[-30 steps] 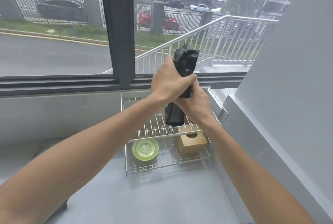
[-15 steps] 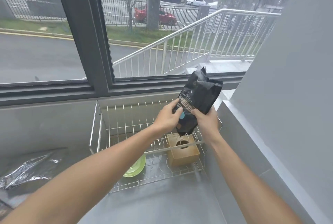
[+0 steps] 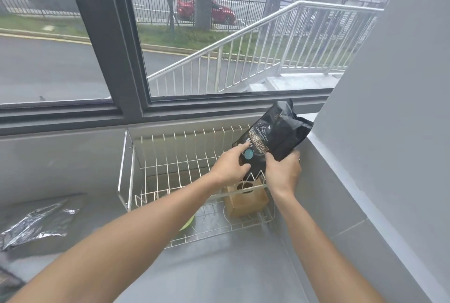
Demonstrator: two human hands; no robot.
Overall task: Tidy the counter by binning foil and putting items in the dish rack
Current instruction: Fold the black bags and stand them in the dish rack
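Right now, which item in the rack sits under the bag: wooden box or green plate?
The wooden box, at the dish rack's right end, directly below the black bag. The green plate lies further left, mostly hidden by the forearm.

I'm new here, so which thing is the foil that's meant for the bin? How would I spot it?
Start at the white wire dish rack under the window, then look left along the grey counter. The foil lies flat there by itself, the only crinkled, shiny silver sheet.

black bag [image 3: 275,137] — lettering illegible
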